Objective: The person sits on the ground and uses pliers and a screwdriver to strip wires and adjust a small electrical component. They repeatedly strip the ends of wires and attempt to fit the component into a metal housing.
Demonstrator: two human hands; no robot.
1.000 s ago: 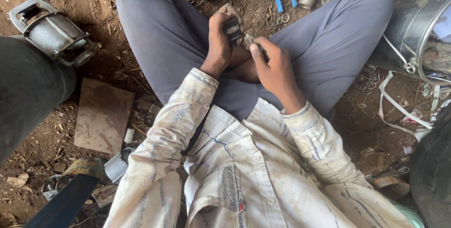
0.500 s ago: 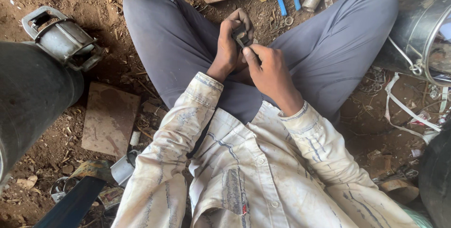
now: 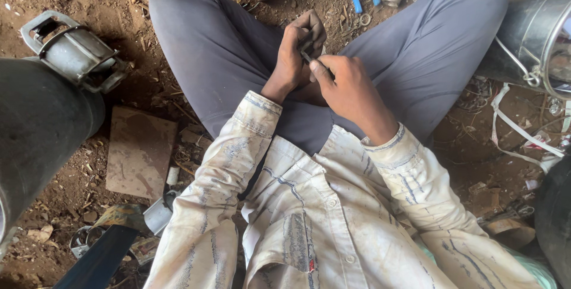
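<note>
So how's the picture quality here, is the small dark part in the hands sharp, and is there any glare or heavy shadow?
Head view: soft, even daylight, no hard glare; only a mild sheen on the dark metal drum at right. The small dark part between the left hand and right hand is shaded and too small to make out. The big dark cylinder at left is near-black. Edges bend slightly, a wide lens.

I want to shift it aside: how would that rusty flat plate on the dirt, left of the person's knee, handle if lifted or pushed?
The rusty flat plate looks like steel, so probably stiff and heavy for its size. Lying flat on loose dirt, it should drag, not roll or tip. Its rough surface seems unlikely to slip.
</note>
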